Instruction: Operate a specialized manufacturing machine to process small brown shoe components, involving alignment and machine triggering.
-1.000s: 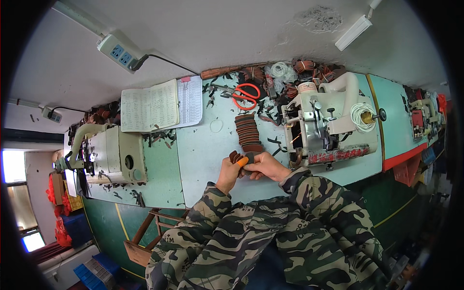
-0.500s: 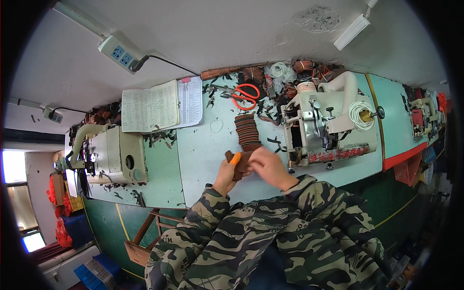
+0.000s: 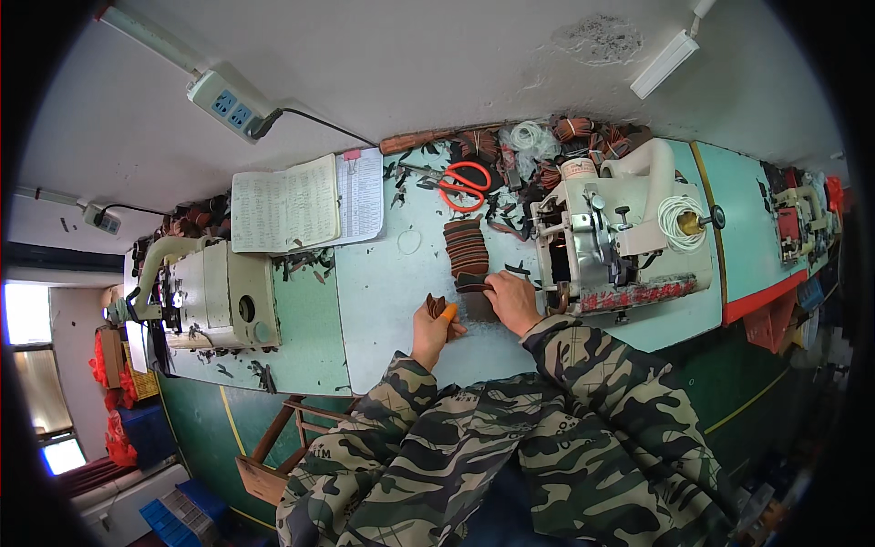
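Note:
A row of brown and black leather-like pieces (image 3: 465, 246), packed face to face, lies on the pale worktable (image 3: 383, 283) before me. My right hand (image 3: 513, 301) is at its near end, thumb and fingers closed on a dark flat piece (image 3: 472, 282) that touches the row. Lower and to the left, my left hand (image 3: 433, 334) is closed round a few brown pieces (image 3: 437, 304) whose ends stick up above the fingers. An orange finger cover (image 3: 447, 313) sits on one of its digits. The palm side of both hands is hidden.
Right of the row stands a cream bench machine (image 3: 629, 237) with a coil of white cord (image 3: 681, 221). Red-handled scissors (image 3: 465, 186) and dark scraps lie behind. An open notebook (image 3: 285, 205) rests at the back left, near another machine (image 3: 205, 296). A wooden stool (image 3: 273, 447) stands below.
My hands have moved apart. The left drew down and left with brown pieces; the right shifted slightly right and now grips a dark piece at the row's near end.

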A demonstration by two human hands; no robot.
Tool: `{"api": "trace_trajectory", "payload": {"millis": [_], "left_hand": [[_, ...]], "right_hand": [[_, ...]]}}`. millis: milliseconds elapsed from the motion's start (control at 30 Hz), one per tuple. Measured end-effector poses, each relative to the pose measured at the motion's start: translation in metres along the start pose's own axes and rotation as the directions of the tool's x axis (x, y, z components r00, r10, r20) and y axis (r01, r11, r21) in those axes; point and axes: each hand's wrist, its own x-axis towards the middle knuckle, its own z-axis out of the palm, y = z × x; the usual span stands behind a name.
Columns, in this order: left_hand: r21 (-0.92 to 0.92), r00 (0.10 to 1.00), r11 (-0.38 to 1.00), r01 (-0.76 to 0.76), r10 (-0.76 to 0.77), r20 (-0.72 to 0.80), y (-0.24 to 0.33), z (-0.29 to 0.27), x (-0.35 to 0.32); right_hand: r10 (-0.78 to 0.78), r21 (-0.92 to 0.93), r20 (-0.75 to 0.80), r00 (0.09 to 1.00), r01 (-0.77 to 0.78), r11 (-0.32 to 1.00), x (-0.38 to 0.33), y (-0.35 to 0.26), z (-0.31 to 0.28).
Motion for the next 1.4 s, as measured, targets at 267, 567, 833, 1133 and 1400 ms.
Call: {"api": "trace_trajectory", "payload": {"millis": [267,567,833,1133,1400], "left_hand": [[-0.029,0.999,1.000,-0.010,0.008,-0.045,0.018,0.008,0.004],[-0.135,0.997,0.988,0.072,-0.067,0.040,0.030,-0.008,0.001],[-0.210,0.965,0.960,0.183,-0.135,0.223,0.015,-0.036,0.013],[-0.170,0.907,0.984,0.060,0.017,0.421,0.062,0.012,-0.022],[0.029,0.930,0.995,-0.099,0.083,0.358,0.079,0.042,-0.040]], "right_hand": [[0.054,0.411,0.335,0.940,-0.198,0.890,0.007,-0.023,-0.026],[0.054,-0.045,0.047,0.997,-0.052,0.998,0.009,-0.017,0.000],[-0.138,0.209,0.054,0.989,0.124,0.970,0.007,-0.046,-0.022],[-0.065,0.626,0.123,0.990,-0.027,0.779,-0.004,-0.066,-0.072],[-0.165,0.244,-0.163,0.973,0.202,0.949,-0.010,-0.062,-0.077]]}}
